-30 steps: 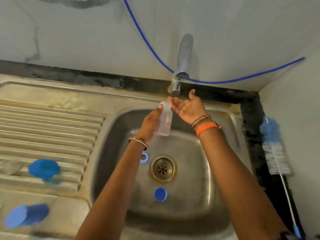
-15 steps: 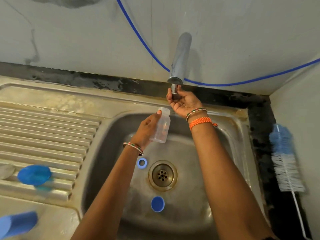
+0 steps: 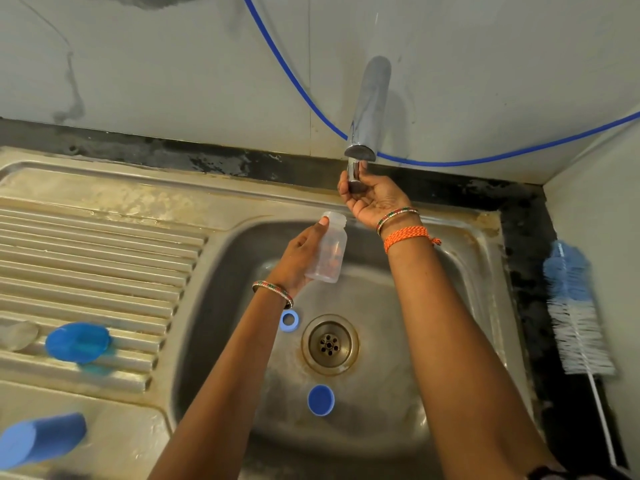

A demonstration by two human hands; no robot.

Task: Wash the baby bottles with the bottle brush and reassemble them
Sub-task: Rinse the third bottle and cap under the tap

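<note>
My left hand (image 3: 298,258) grips a small clear baby bottle (image 3: 327,252), open mouth up, held over the steel sink basin (image 3: 460,306). My right hand (image 3: 370,195) is raised palm up, with its fingers curled round the lower end of the chrome tap (image 3: 369,112). No water is seen running. A blue ring (image 3: 289,319) and a blue cap (image 3: 321,400) lie in the basin near the drain (image 3: 330,344). The bottle brush (image 3: 575,313), with a blue tip and white bristles, leans in the right corner.
On the ribbed drainboard (image 3: 104,258) at the left lie a blue lid (image 3: 78,342) and a clear piece (image 3: 17,336). A blue cylinder (image 3: 41,439) lies at the bottom left. A thin blue hose (image 3: 294,77) runs along the wall behind the tap.
My right hand has risen from an open palm under the spout to a grip on the tap's lower end. The bottle has stayed in my left hand, a little lower relative to the tap.
</note>
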